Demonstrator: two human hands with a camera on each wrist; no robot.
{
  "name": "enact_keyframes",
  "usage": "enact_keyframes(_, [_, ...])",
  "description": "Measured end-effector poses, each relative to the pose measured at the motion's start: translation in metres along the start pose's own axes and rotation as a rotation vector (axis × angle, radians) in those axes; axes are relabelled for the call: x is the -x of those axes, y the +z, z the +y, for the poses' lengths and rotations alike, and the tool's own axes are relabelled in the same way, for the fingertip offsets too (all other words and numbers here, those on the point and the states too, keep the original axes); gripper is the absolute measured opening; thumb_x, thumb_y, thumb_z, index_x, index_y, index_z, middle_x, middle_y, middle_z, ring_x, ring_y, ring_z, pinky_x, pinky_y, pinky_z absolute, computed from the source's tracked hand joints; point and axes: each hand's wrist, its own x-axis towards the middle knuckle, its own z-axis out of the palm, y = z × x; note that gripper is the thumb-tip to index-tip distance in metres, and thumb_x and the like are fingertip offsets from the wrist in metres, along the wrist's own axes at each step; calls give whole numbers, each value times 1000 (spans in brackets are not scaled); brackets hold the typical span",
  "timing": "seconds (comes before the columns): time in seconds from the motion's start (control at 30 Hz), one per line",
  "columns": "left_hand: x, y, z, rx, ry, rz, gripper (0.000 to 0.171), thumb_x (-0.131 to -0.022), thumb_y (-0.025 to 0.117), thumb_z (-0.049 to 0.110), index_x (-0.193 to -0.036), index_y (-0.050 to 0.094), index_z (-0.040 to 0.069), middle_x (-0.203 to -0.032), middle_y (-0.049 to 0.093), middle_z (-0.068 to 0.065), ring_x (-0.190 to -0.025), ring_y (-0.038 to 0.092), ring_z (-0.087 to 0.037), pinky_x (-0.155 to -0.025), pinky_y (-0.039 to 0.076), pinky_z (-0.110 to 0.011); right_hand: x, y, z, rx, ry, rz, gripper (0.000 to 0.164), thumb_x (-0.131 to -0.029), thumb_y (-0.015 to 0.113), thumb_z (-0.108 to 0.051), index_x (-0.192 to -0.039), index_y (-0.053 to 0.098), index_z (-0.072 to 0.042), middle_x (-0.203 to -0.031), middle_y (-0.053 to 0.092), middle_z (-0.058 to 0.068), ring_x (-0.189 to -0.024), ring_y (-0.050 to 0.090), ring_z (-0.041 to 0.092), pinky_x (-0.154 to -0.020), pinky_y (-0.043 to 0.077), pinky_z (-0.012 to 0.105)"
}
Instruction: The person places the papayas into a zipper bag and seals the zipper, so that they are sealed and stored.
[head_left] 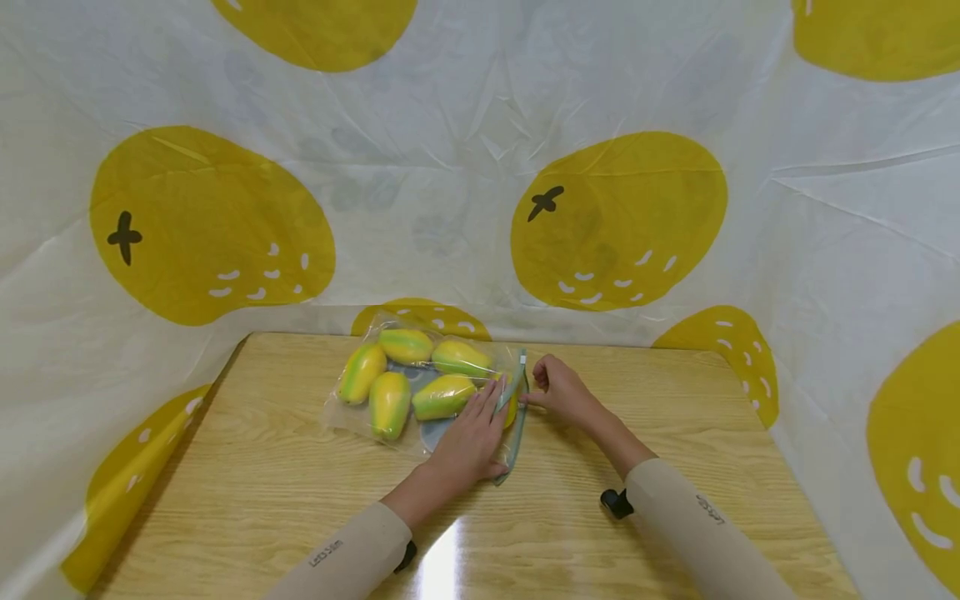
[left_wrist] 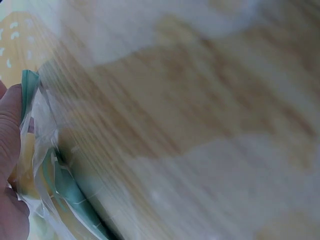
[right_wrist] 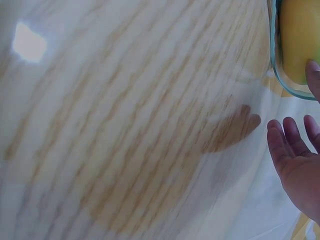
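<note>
A clear zip bag (head_left: 432, 435) with a teal closure strip lies flat on the table, its mouth facing right. Several yellow-and-green papayas (head_left: 389, 406) are inside it. My left hand (head_left: 470, 439) lies over the mouth end, fingers on top and thumb at the near corner, holding the bag. Another papaya (right_wrist: 300, 37) sits just within the teal rim (right_wrist: 272, 60), partly hidden by the left hand in the head view. My right hand (head_left: 564, 396) is at the mouth; in the right wrist view its thumb touches that papaya while the other fingers are spread loosely outside the bag.
The wood-grain table (head_left: 285, 475) stands against a hanging white cloth (head_left: 435, 225) printed with large yellow fruits, which rises behind it and at both sides. Light glares off the table's near edge. A dark wrist camera (head_left: 617, 503) shows beside the right sleeve.
</note>
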Motion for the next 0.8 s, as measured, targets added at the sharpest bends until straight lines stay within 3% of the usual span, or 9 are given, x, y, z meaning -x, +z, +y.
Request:
enact_keyframes(0.27, [0, 2, -1, 1, -5, -11, 120, -76, 81, 67, -162, 28, 2, -173, 5, -22, -160, 14, -34, -129, 23, -44, 2, -7, 2, -38, -11, -22, 55, -87, 85, -18, -127, 56, 6, -116, 67, 20, -109, 65, 34, -98, 55, 51])
enact_keyframes(0.6, [-2, 0, -1, -40, -9, -38, 114, -78, 79, 68, -160, 33, 3, -173, 6, -22, -161, 14, -34, -128, 25, -44, -6, -33, -5, -9, -48, -38, 41, -99, 70, -19, -133, 61, 3, -116, 72, 17, -112, 68, 34, -100, 55, 53])
enact_keyframes(0.8, [-1, -1, 0, -37, -10, -37, 113, -79, 79, 67, -160, 34, 2, -172, 7, -23, -160, 15, -34, -128, 25, -44, -14, -40, -8, 22, -93, -43, 35, -101, 67, -23, -129, 67, -2, -116, 75, 13, -108, 70, 30, -98, 57, 50])
